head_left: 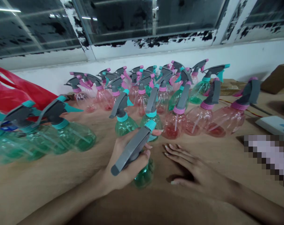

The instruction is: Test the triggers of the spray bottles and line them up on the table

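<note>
My left hand [125, 162] is wrapped round the neck of a green spray bottle [144, 175], below its grey trigger head with a turquoise nozzle. Part of that bottle is hidden behind my fingers. To its right, my right hand [191, 168] rests over the table with its fingers stretched out and nothing in it. Just beyond both hands stand another green spray bottle [126, 125] with a turquoise collar and a pink spray bottle [174, 125] with a pink collar.
Several pink and green spray bottles [142, 100] crowd the back of the wooden table [85, 181]. More green bottles [73, 137] stand at the left, near a red plastic bag [20, 90]. A cardboard box [278, 78] and a white device [273, 125] are on the right.
</note>
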`<state>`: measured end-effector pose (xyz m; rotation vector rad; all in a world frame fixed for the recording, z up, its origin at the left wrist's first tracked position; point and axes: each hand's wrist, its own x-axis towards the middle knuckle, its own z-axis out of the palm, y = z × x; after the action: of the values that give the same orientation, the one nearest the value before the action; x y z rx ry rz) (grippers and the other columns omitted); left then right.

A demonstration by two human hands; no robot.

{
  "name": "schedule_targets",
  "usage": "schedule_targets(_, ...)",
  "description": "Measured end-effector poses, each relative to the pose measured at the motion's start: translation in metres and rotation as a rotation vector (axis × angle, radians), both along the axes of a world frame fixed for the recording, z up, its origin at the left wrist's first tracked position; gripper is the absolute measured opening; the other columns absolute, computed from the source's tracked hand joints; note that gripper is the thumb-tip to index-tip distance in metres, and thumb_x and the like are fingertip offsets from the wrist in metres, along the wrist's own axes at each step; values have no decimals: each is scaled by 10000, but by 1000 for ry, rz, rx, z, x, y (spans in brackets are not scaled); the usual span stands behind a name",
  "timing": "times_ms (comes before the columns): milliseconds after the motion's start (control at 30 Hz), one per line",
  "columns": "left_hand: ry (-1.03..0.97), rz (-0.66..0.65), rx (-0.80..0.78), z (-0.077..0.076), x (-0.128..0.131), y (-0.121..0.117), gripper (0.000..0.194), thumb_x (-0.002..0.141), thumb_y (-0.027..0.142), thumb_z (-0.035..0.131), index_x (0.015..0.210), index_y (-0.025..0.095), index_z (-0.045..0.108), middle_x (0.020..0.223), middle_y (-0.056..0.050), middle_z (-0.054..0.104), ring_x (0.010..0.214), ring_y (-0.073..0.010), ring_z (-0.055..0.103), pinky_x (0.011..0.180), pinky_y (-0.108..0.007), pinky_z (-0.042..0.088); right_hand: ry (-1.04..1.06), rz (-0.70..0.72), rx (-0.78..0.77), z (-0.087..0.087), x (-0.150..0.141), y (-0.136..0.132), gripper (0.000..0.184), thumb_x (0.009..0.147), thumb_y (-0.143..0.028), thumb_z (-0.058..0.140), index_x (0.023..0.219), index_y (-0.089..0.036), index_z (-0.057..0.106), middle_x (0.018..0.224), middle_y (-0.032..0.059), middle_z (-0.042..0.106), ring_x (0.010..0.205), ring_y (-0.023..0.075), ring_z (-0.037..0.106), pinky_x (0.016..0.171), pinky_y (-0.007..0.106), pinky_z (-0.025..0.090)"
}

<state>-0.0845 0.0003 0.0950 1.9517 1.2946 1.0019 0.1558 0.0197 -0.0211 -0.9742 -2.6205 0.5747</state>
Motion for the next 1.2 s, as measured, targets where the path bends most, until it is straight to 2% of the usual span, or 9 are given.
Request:
schedule_targets(200,-3,-8,19,-1,0,-2,184,697,150,494,801,243,614,734,1,599,643,-162,583,620,-265,487,14,-9,-14,3,-1,-1,708,835,-531,533,1433,-269,257,1481,13,320,1361,225,255,1119,458,237)
schedule_targets(833,-18,-1,36,-3,0,-1,171,701,161,496,799,231,618,726,-10,608,649,-166,594,625,-274,494,47,13,-16,-3,1,1,713,828,-524,549,1430,-269,264,1476,31,331,1354,239,273,1116,473,229)
schedule_targets(1200,4,-8,18,1,1,0,194,680,157,499,795,248,628,730,-7,615,644,-170,593,621,-272,503,34,-10,-14,0,0,0,704,832,-523,543,1428,-267,270,1476,27,331,1358,232,264,1115,465,239)
